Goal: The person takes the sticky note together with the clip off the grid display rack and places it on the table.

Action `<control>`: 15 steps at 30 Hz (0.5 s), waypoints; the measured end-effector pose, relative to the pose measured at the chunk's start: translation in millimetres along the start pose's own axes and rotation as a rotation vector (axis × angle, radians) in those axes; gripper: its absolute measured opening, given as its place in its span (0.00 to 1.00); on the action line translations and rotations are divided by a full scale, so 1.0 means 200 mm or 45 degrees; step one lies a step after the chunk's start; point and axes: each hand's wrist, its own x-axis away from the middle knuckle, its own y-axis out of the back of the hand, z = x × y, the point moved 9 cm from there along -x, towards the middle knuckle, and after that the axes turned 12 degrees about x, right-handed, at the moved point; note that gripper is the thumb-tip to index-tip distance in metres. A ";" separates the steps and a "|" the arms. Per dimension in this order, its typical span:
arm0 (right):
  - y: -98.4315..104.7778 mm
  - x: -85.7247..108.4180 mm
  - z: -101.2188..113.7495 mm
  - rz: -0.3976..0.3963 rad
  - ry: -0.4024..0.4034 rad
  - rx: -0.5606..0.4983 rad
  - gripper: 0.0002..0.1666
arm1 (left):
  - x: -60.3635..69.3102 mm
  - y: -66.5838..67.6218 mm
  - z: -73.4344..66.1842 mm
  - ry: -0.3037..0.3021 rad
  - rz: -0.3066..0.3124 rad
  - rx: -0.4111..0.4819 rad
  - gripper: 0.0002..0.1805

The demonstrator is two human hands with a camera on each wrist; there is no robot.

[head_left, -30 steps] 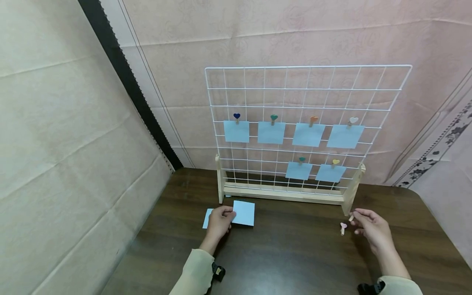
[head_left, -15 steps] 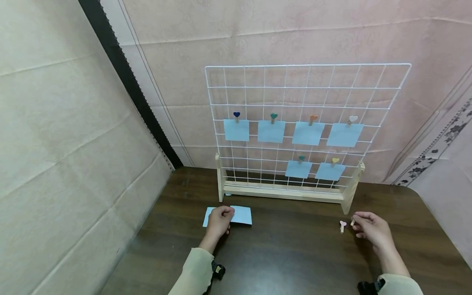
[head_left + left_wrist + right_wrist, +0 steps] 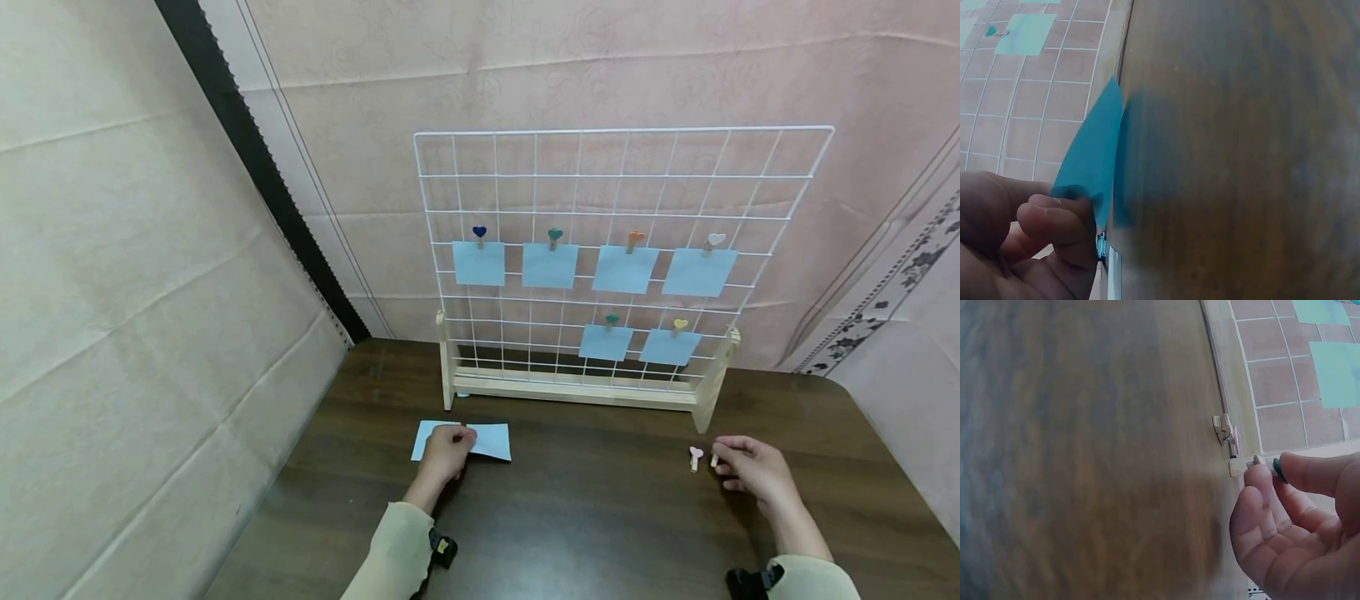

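My left hand [image 3: 446, 454] pinches a blue paper sheet [image 3: 491, 440] between thumb and fingers, low over the table. In the left wrist view this sheet [image 3: 1094, 147] stands tilted above the wood. Another blue sheet [image 3: 424, 439] lies left of that hand, partly hidden by it. At the right, my right hand [image 3: 756, 473] pinches a small wooden clothespin [image 3: 714, 459]. The right wrist view shows a dark green piece [image 3: 1279, 470] on it, under the thumb. A clothespin with a pink heart [image 3: 696, 457] is on the table just left of the right hand.
A white wire grid [image 3: 630, 177] stands behind in a pale wooden base [image 3: 577, 390]. Several blue sheets hang on it from heart clothespins, including one sheet [image 3: 478, 264] at upper left and another [image 3: 670, 348] at lower right. Part of the dark table [image 3: 577, 500] lies between the hands.
The sheet in my left hand has tipped down from facing up toward me to a flatter slant. My right hand has dropped slightly, and its clothespin has turned a little.
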 end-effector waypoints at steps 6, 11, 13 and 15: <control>-0.02 -0.01 -0.01 0.046 0.004 0.041 0.23 | 0.00 -0.01 0.01 0.039 0.038 -0.005 0.12; -0.03 0.00 -0.01 0.064 0.028 0.099 0.24 | 0.00 -0.03 0.03 0.068 0.107 -0.011 0.16; -0.03 0.00 0.00 0.069 0.035 0.122 0.24 | -0.01 -0.04 0.03 0.069 0.123 -0.025 0.17; -0.03 0.00 0.00 0.070 0.037 0.131 0.24 | -0.01 -0.04 0.03 0.056 0.115 -0.037 0.17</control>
